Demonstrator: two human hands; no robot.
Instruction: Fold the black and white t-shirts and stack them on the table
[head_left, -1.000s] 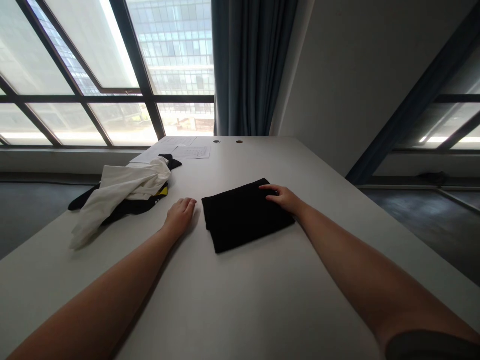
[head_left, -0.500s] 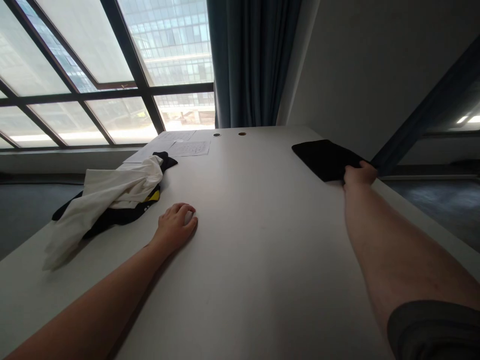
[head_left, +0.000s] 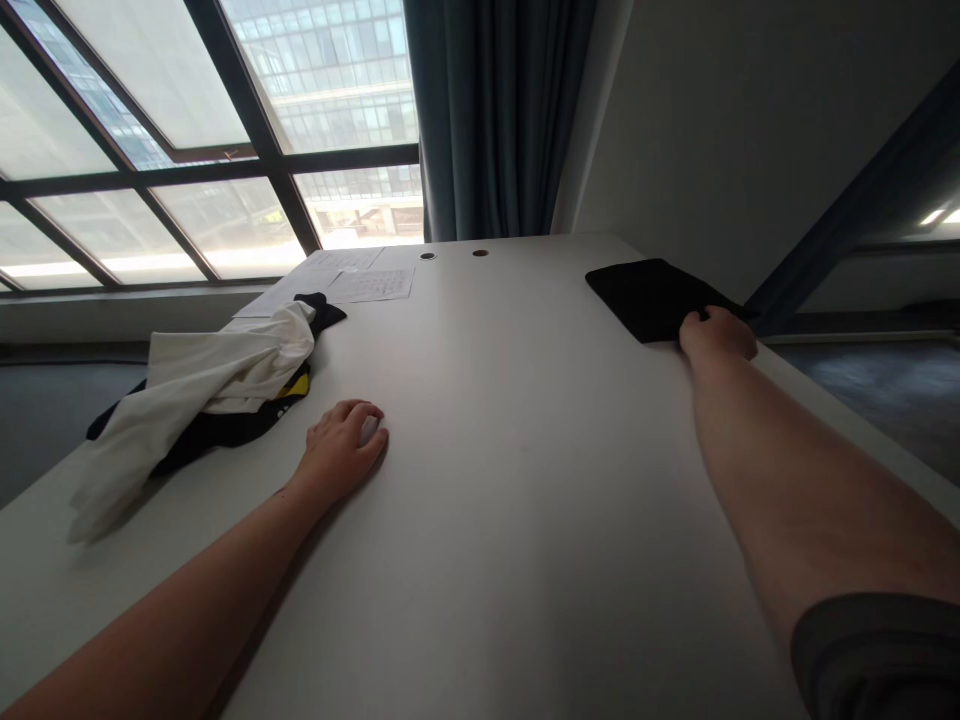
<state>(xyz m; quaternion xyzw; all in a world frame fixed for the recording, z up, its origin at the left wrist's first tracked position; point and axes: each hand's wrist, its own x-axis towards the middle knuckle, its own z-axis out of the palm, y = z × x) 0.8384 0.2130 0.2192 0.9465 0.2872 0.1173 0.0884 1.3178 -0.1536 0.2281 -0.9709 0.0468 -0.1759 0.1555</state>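
Fabric (head_left: 217,375), white and rumpled, lies over a black garment (head_left: 217,432) with a yellow patch on the left side of the desk (head_left: 510,520). Just right of this heap, the person's left hand (head_left: 341,445) rests on the white surface, fingers loosely curved, thumb apart from the forefinger. Beyond it lie printed papers (head_left: 375,285). A blue curtain (head_left: 487,120) hangs behind the far edge. Toward the right edge lies a flat black cloth (head_left: 637,300); the right hand (head_left: 716,338) touches its near side, fingers partly hidden, so whether they pinch it cannot be told.
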